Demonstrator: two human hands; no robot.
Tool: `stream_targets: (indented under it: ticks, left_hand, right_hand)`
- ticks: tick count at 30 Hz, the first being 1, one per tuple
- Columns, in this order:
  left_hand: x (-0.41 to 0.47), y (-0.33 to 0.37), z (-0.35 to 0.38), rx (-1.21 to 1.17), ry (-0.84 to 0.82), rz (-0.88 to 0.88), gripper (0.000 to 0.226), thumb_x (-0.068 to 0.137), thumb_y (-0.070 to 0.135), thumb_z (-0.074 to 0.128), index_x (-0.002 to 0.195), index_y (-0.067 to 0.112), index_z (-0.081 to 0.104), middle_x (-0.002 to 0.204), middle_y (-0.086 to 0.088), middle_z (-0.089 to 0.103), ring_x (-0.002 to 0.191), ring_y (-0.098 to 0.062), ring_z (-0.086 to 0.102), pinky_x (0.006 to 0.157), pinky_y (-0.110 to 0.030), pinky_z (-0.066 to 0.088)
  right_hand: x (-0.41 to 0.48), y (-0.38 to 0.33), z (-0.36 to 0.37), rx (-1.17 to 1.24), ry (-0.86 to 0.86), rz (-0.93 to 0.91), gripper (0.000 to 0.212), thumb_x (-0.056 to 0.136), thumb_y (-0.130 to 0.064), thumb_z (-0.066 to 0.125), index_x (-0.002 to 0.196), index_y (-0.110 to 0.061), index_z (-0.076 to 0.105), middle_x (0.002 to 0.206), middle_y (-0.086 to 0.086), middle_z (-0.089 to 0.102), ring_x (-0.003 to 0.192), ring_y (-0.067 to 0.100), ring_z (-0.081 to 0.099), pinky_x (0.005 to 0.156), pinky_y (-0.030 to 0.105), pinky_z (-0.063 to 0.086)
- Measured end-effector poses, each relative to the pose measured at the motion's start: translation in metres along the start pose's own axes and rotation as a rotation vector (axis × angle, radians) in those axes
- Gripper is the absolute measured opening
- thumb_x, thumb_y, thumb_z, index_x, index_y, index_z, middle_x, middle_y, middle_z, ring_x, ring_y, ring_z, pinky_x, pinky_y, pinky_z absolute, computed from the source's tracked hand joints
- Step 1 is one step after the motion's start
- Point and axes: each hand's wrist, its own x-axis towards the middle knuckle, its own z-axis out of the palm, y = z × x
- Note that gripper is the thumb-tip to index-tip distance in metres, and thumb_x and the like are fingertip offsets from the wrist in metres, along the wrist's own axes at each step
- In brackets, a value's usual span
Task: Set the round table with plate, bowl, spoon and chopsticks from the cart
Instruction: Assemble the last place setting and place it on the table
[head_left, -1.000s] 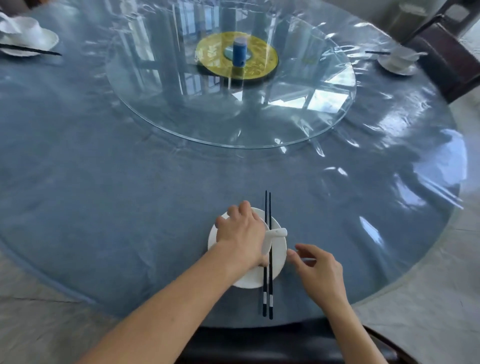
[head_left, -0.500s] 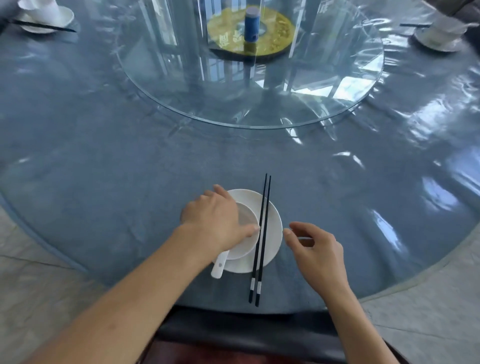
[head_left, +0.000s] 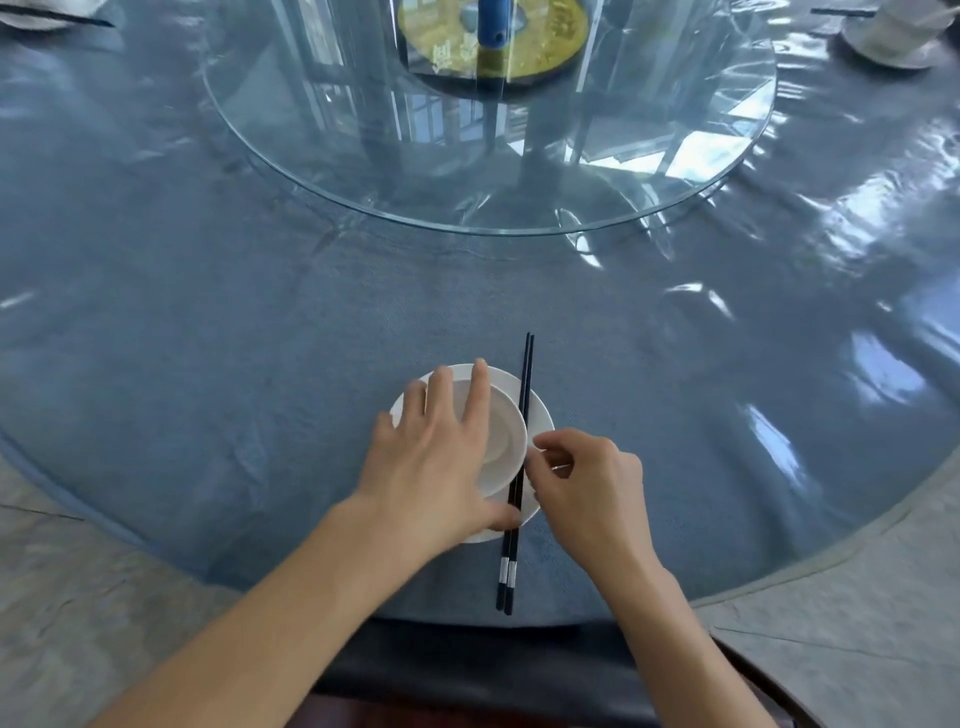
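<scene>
Two chopsticks (head_left: 508, 571) liable to roll off plate (head_left: 540, 415)

They lie across the plate's right side, beside the bowl (head_left: 506, 436), ends overhanging; any nudge may scatter them. Left hand (head_left: 431, 467) spread flat over the bowl, thumb against the chopsticks. Right hand (head_left: 592, 483) curled just right of them, grip unconfirmed. Spoon unseen

Grey stone floor (head_left: 857, 649), dark chair (head_left: 467, 670), glass turntable (head_left: 363, 171).

light: bright daylight, windows mirrored in glass turntable (head_left: 675, 171)
glare: white patches on round table (head_left: 857, 249), right side
blur: slight, w/ fisheye bend at edges
</scene>
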Motion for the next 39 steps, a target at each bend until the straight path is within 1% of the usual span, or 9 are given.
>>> stream_targets:
  ticks: [4, 5, 8, 12, 16, 21, 30, 34, 39]
  left_hand:
    - [-0.002, -0.021, 0.008, -0.006, 0.066, 0.134, 0.129, 0.08, 0.054, 0.078, 0.162, 0.025, -0.018, 0.162, -0.007, 0.01, 0.152, -0.027, 0.017, 0.114, -0.042, 0.041]
    - [0.0, -0.03, 0.006, -0.015, 0.048, 0.182, 0.127, 0.08, 0.046, 0.079, 0.162, 0.028, -0.017, 0.163, -0.004, 0.009, 0.154, -0.024, 0.014, 0.115, -0.04, 0.04]
    - [0.005, -0.051, 0.001, -0.047, -0.019, 0.304, 0.123, 0.076, 0.028, 0.081, 0.164, 0.036, -0.005, 0.164, 0.007, 0.007, 0.153, -0.015, 0.012, 0.115, -0.035, 0.037]
    - [0.006, -0.059, 0.001, -0.076, -0.026, 0.388, 0.115, 0.077, 0.019, 0.077, 0.164, 0.037, 0.004, 0.164, 0.009, 0.01, 0.154, -0.012, 0.014, 0.117, -0.034, 0.036]
    - [0.009, -0.061, 0.005, -0.078, -0.032, 0.438, 0.114, 0.077, 0.02, 0.077, 0.164, 0.037, 0.005, 0.166, 0.007, 0.009, 0.157, -0.013, 0.013, 0.12, -0.033, 0.031]
    - [0.012, -0.059, 0.008, -0.213, -0.034, 0.426, 0.126, 0.071, 0.042, 0.088, 0.162, 0.046, 0.002, 0.166, 0.014, 0.003, 0.154, -0.006, 0.009, 0.118, -0.02, 0.018]
    - [0.014, -0.058, 0.012, -0.298, -0.007, 0.395, 0.128, 0.07, 0.044, 0.091, 0.162, 0.046, 0.002, 0.163, 0.011, 0.014, 0.151, -0.004, 0.014, 0.112, -0.012, 0.014]
    - [0.016, -0.055, 0.011, -0.3, 0.014, 0.405, 0.129, 0.068, 0.043, 0.092, 0.163, 0.044, 0.004, 0.16, 0.012, 0.019, 0.148, -0.005, 0.018, 0.109, -0.008, 0.014]
    - [0.018, -0.05, 0.008, -0.322, -0.002, 0.421, 0.13, 0.067, 0.039, 0.094, 0.163, 0.043, 0.007, 0.162, 0.012, 0.019, 0.151, -0.008, 0.02, 0.122, -0.022, 0.025]
  right_hand:
    - [0.004, -0.007, 0.007, -0.062, -0.007, -0.021, 0.024, 0.089, -0.027, 0.07, 0.074, -0.007, 0.071, 0.067, 0.004, 0.073, 0.075, 0.036, 0.06, 0.074, 0.04, 0.053]
    - [0.002, -0.009, 0.009, -0.076, -0.004, -0.017, 0.034, 0.087, -0.027, 0.071, 0.074, 0.0, 0.056, 0.062, 0.006, 0.069, 0.07, 0.038, 0.049, 0.069, 0.039, 0.048]
    - [0.001, -0.015, 0.014, -0.154, -0.002, -0.009, 0.052, 0.083, -0.028, 0.073, 0.06, -0.01, 0.029, 0.047, 0.008, 0.049, 0.069, 0.03, 0.026, 0.058, 0.036, 0.031]
    - [0.003, -0.022, 0.014, -0.212, -0.006, 0.028, 0.05, 0.079, -0.021, 0.07, 0.055, -0.014, 0.027, 0.044, 0.004, 0.034, 0.064, 0.028, 0.024, 0.053, 0.031, 0.028]
    - [0.004, -0.021, 0.012, -0.234, 0.014, 0.053, 0.05, 0.08, -0.019, 0.069, 0.054, -0.014, 0.027, 0.044, 0.002, 0.037, 0.06, 0.029, 0.027, 0.055, 0.033, 0.032]
    - [0.004, -0.022, 0.011, -0.252, 0.037, 0.056, 0.05, 0.08, -0.021, 0.07, 0.055, -0.014, 0.027, 0.047, 0.001, 0.039, 0.062, 0.031, 0.029, 0.062, 0.037, 0.034]
    - [0.002, -0.021, 0.013, -0.283, 0.062, 0.049, 0.051, 0.082, -0.017, 0.067, 0.052, -0.014, 0.026, 0.046, 0.004, 0.031, 0.055, 0.026, 0.026, 0.056, 0.038, 0.029]
    - [0.002, -0.02, 0.015, -0.29, 0.071, 0.037, 0.052, 0.084, -0.018, 0.067, 0.052, -0.014, 0.025, 0.046, 0.005, 0.027, 0.052, 0.024, 0.024, 0.05, 0.026, 0.026]
    - [0.001, -0.018, 0.014, -0.306, 0.062, 0.03, 0.051, 0.086, -0.018, 0.065, 0.054, -0.015, 0.026, 0.047, 0.005, 0.028, 0.055, 0.027, 0.022, 0.052, 0.03, 0.026]
